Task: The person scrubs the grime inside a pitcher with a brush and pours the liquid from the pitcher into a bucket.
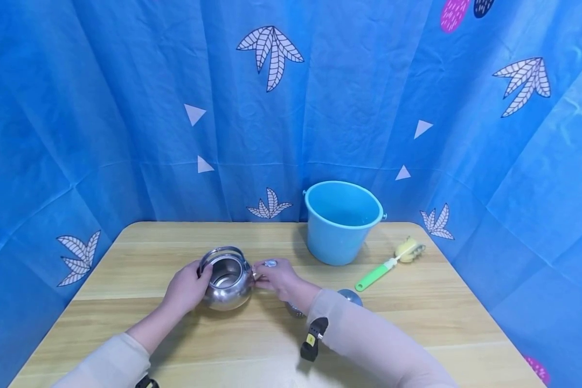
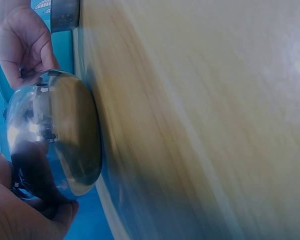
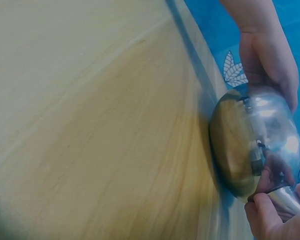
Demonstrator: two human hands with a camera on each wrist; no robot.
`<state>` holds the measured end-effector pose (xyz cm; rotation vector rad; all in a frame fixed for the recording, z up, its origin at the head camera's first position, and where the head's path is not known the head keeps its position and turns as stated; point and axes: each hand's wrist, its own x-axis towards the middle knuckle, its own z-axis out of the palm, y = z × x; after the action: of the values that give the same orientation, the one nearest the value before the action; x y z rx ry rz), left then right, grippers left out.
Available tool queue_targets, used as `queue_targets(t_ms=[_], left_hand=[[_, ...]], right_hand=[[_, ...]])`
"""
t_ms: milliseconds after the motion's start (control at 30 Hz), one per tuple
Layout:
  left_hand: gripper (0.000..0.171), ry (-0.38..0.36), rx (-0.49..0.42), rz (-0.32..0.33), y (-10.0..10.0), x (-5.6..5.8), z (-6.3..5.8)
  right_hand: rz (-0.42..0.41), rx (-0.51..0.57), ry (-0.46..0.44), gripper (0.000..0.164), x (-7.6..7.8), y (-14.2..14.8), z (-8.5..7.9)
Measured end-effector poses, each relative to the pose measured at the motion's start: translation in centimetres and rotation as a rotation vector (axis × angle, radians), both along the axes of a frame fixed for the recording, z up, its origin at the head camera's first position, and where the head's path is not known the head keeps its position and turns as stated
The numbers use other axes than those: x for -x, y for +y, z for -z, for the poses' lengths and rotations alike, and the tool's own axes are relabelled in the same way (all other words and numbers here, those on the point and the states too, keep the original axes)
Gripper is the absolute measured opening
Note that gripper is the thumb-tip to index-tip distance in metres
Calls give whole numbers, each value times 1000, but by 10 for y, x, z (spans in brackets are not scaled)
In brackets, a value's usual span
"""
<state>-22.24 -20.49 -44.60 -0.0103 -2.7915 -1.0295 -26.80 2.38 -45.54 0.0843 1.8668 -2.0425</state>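
A shiny steel teapot (image 1: 225, 285) without its lid sits upright at the left middle of the table, its mouth facing up and its loop handle raised behind. My left hand (image 1: 188, 288) grips the pot's left side, thumb at the rim. On the opposite side, my right hand (image 1: 279, 277) pinches the spout (image 3: 285, 201) between thumb and fingers. Both wrist views show the rounded body between the two hands. Whether the base touches the wood cannot be made out. Beneath the right forearm lie a round metal lid (image 1: 351, 296) and a partly hidden metal strainer (image 1: 295, 310).
A light blue bucket (image 1: 337, 242) stands at the back, right of centre. To its right lies a brush with a green handle (image 1: 373, 277) and a yellow sponge head (image 1: 409, 250). Blue patterned curtain (image 1: 252, 124) surrounds the wooden table (image 1: 252, 350) at the back and sides.
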Motion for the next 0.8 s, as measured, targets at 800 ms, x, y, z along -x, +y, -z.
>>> queue_targets(t_ms=[800], left_hand=[[39,-41,44,-12,-4,6,0]], right_hand=[[3,60,-63,25,10,-8,4]])
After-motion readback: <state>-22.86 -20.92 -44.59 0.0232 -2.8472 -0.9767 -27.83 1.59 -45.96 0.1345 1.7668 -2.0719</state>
